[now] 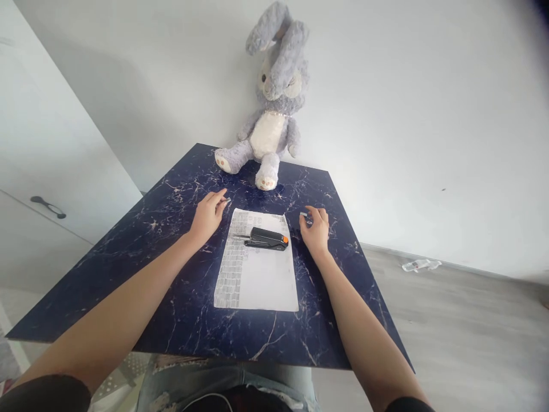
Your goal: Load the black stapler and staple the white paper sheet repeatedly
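Note:
A black stapler [266, 238] with an orange tip lies across a printed sheet of paper [257, 274] on a dark blue marbled table [171, 274]. My left hand [209, 214] rests on the table left of the sheet's top, its fingers pinched on a small silvery strip [226, 199]. My right hand [316, 229] rests right of the sheet's top corner, fingers curled on another small silvery piece [304, 215]. What these pieces are is too small to tell.
A grey and white plush rabbit [271, 103] sits at the table's far edge against the white wall. White cupboard doors with a dark handle [48, 207] stand on the left. A clear plastic bottle [420, 265] lies on the grey floor at the right.

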